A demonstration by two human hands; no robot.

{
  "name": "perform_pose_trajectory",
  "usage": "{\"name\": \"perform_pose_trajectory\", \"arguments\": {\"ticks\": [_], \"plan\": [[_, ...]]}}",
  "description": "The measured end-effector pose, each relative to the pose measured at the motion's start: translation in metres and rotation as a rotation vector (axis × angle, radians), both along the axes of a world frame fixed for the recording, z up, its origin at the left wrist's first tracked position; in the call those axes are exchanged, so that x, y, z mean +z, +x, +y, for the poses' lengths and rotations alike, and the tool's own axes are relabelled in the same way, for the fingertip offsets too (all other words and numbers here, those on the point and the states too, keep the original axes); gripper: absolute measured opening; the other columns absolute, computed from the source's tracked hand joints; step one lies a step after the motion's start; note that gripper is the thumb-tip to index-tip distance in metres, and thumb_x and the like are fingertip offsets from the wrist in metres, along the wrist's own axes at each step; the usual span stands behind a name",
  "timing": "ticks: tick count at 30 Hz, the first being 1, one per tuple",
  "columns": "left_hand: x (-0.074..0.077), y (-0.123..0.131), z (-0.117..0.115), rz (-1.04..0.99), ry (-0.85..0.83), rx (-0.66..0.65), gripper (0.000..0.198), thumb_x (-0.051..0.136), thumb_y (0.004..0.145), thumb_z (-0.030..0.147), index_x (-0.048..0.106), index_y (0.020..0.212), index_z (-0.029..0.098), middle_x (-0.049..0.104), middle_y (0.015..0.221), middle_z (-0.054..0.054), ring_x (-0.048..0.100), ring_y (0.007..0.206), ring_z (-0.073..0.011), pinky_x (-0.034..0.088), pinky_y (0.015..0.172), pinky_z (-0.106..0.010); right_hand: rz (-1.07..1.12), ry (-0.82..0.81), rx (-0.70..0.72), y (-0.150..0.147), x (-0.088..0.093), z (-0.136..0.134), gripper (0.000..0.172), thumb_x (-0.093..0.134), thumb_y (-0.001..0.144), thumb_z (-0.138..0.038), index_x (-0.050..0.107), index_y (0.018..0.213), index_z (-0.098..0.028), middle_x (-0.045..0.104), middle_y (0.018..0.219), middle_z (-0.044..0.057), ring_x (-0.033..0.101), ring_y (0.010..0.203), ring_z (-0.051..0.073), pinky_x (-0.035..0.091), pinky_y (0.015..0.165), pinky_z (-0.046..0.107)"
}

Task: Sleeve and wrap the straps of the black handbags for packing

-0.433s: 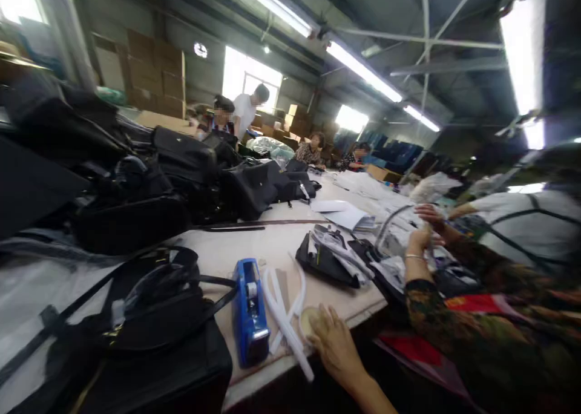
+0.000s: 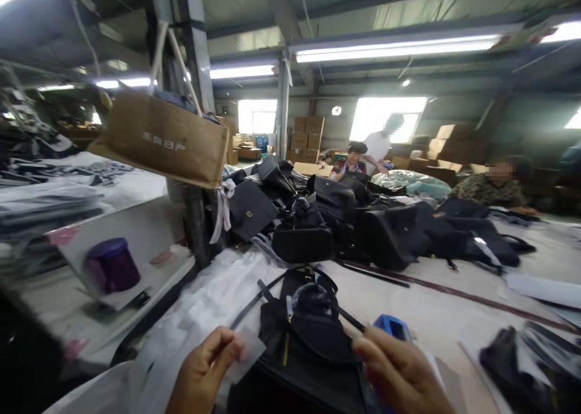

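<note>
My left hand [image 2: 204, 371] is at the bottom centre, with thumb and fingers pinched on a small pale translucent sheet [image 2: 245, 352]. My right hand [image 2: 399, 377] is at the lower right, smeared by motion, its fingers bent and pointing left. Between and just beyond both hands a black bag [image 2: 308, 347] with straps lies on the table. The top of a blue tape dispenser [image 2: 391, 327] shows right behind my right hand.
A heap of black bags [image 2: 354, 226] covers the middle of the long table [image 2: 454, 317]. A brown paper bag [image 2: 166, 138] hangs on a post at the left, and a purple tub [image 2: 112, 264] stands below it. Other people sit at the far end.
The view has swung left. My right hand has left the tape roll at the table edge and come up. My left hand has come into view pinching the pale sheet.
</note>
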State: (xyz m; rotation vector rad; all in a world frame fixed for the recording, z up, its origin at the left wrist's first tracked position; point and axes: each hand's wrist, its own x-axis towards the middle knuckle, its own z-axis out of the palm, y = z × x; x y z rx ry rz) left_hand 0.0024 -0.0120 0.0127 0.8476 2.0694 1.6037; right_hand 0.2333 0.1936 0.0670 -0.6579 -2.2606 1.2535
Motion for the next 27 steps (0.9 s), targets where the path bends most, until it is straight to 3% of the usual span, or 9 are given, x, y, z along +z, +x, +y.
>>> {"name": "perform_pose_trajectory", "arguments": {"ticks": [1,3,6,9,14,18,21,24,27], "plan": [[0.001,0.001,-0.001,0.012,0.017,-0.001,0.035,0.058,0.084,0.052,0.061,0.069,0.021,0.056,0.065,0.003,0.052,0.065,-0.0152,0.041,0.064,-0.02,-0.012,-0.004,0.164,-0.03,0.004,-0.016,0.043,0.045,0.095,-0.047,0.05,0.063,-0.019,0.05,0.053,-0.004,0.046,0.048,0.01,0.034,0.047,0.02],[0.003,0.002,-0.004,0.02,0.052,-0.004,0.033,0.058,0.084,0.051,0.061,0.069,0.021,0.057,0.065,0.002,0.054,0.066,-0.0158,0.042,0.064,-0.02,0.02,0.077,0.331,-0.079,0.007,-0.04,0.017,0.058,0.09,-0.036,0.064,0.089,-0.02,0.066,0.079,0.0,0.059,0.07,0.013,0.042,0.064,0.021],[0.003,0.001,-0.01,0.001,0.097,-0.017,0.032,0.059,0.084,0.05,0.061,0.069,0.022,0.059,0.064,0.002,0.057,0.065,-0.017,0.043,0.064,-0.021,-0.044,0.13,0.395,-0.119,0.001,-0.061,0.037,0.075,0.073,-0.028,0.064,0.108,-0.021,0.069,0.095,0.002,0.061,0.079,0.015,0.041,0.067,0.021],[-0.003,-0.001,-0.014,-0.019,0.113,0.022,0.029,0.061,0.083,0.049,0.064,0.073,0.022,0.063,0.067,0.001,0.061,0.068,-0.0187,0.045,0.066,-0.022,-0.093,0.166,0.34,-0.132,-0.006,-0.069,0.002,0.066,0.081,-0.021,0.066,0.08,-0.019,0.067,0.075,-0.002,0.059,0.068,0.012,0.036,0.061,0.02],[-0.012,-0.007,-0.016,-0.141,0.163,0.05,0.039,0.074,0.07,0.047,0.066,0.099,0.023,0.072,0.102,-0.005,0.062,0.106,-0.0285,0.047,0.087,-0.028,-0.152,0.159,0.205,-0.139,-0.006,-0.07,0.019,0.066,0.082,-0.03,0.061,0.068,-0.018,0.061,0.061,-0.004,0.053,0.057,0.009,0.029,0.053,0.02],[-0.01,-0.011,-0.011,-0.178,0.166,-0.112,0.032,0.073,0.072,0.047,0.066,0.088,0.02,0.069,0.085,-0.003,0.063,0.087,-0.0237,0.048,0.079,-0.027,-0.202,0.207,0.205,-0.145,-0.012,-0.075,0.021,0.067,0.08,-0.031,0.059,0.066,-0.018,0.06,0.059,-0.004,0.052,0.056,0.009,0.026,0.051,0.021],[-0.014,-0.016,-0.008,-0.228,0.152,-0.084,0.034,0.071,0.075,0.051,0.062,0.072,0.018,0.059,0.07,0.001,0.056,0.071,-0.017,0.044,0.066,-0.023,-0.221,0.214,0.303,-0.15,-0.017,-0.071,0.021,0.063,0.082,-0.03,0.058,0.067,-0.018,0.061,0.06,-0.004,0.053,0.056,0.01,0.027,0.051,0.02],[-0.024,-0.024,-0.011,-0.28,0.162,-0.083,0.036,0.072,0.073,0.052,0.059,0.07,0.018,0.054,0.065,0.002,0.049,0.065,-0.0145,0.039,0.061,-0.023,-0.255,0.115,0.402,-0.161,-0.016,-0.046,0.033,0.048,0.094,-0.04,0.057,0.071,-0.018,0.063,0.062,-0.002,0.056,0.056,0.01,0.033,0.052,0.019],[-0.034,-0.034,-0.014,-0.311,0.16,-0.112,0.036,0.072,0.074,0.052,0.059,0.073,0.017,0.051,0.063,0.004,0.046,0.063,-0.0134,0.036,0.061,-0.023,-0.387,0.342,0.236,-0.183,-0.015,-0.009,0.042,0.034,0.1,-0.044,0.061,0.08,-0.018,0.068,0.073,0.002,0.062,0.068,0.014,0.04,0.063,0.022]]}}
